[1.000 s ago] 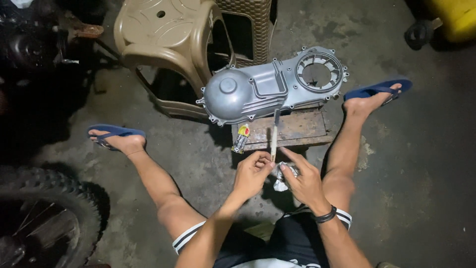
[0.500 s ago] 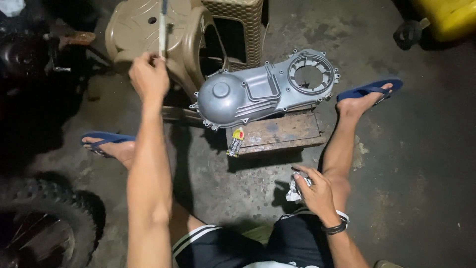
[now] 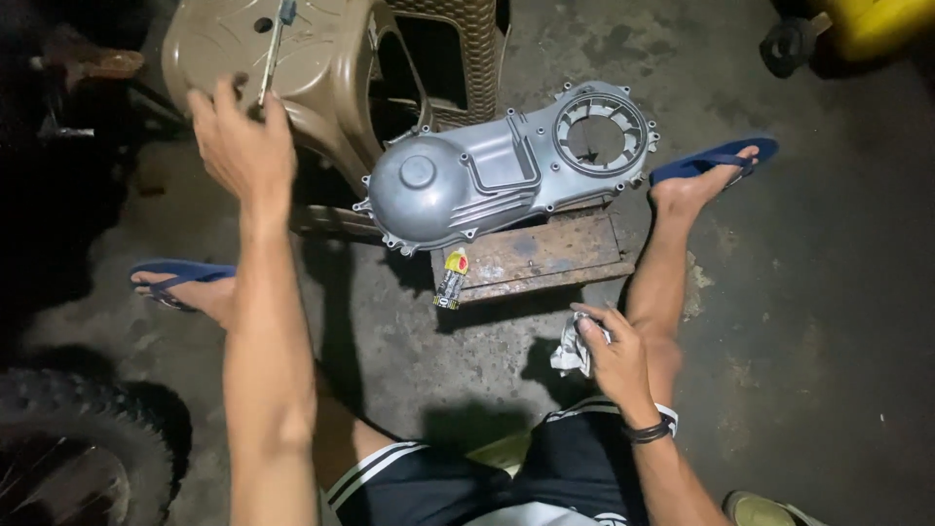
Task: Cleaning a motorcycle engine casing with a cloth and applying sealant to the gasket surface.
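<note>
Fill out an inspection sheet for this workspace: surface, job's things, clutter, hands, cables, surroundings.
Surface: stained concrete floor.
Job's things: slim tool over the tan plastic stool; white rag.
Clutter: grey engine cover on a wooden block; small tube leaning at its edge.
Hands: left hand at the tool; right hand grips the rag.
Cables: nothing seen.
Surroundings: tyre, yellow container.

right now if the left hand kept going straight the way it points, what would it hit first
Most likely the tan plastic stool. The left hand reaches up and away, its fingers at a thin metal tool lying over the stool's seat. Depth is unclear from above.
</note>
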